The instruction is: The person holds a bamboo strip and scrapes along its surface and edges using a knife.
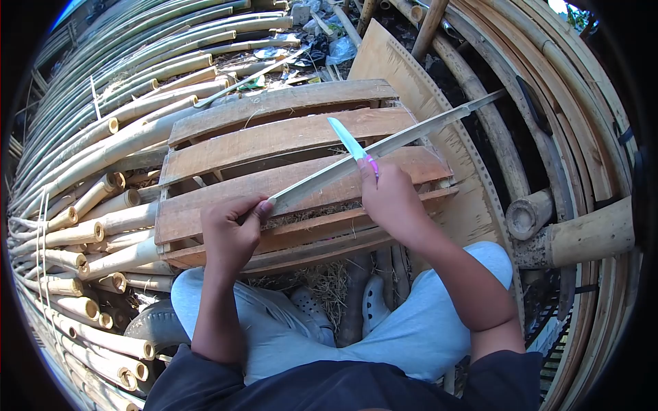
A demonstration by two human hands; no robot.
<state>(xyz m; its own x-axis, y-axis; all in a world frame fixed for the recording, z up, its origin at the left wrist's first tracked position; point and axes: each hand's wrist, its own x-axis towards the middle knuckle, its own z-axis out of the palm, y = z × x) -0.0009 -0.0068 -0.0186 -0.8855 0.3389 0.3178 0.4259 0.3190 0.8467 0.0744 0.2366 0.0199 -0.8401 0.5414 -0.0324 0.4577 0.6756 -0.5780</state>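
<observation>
A long split bamboo strip (425,129) runs slantwise over a slatted wooden bench (240,179), its near end low at the left and its far end high at the right. My left hand (236,229) pinches the near end between thumb and fingers. My right hand (391,195) is closed round the pink and purple handle of a knife (348,139). The knife's pale blade points up and to the left and crosses the strip near its middle. Part of the handle is hidden by my fingers.
Stacked bamboo poles (144,216) fill the left side. At the right lie a curved brown board (473,185), a thick bamboo piece (593,233) and long bent strips (582,109). Dry shavings (322,284) lie under the bench, between my legs. Plastic litter (341,50) shows beyond the bench.
</observation>
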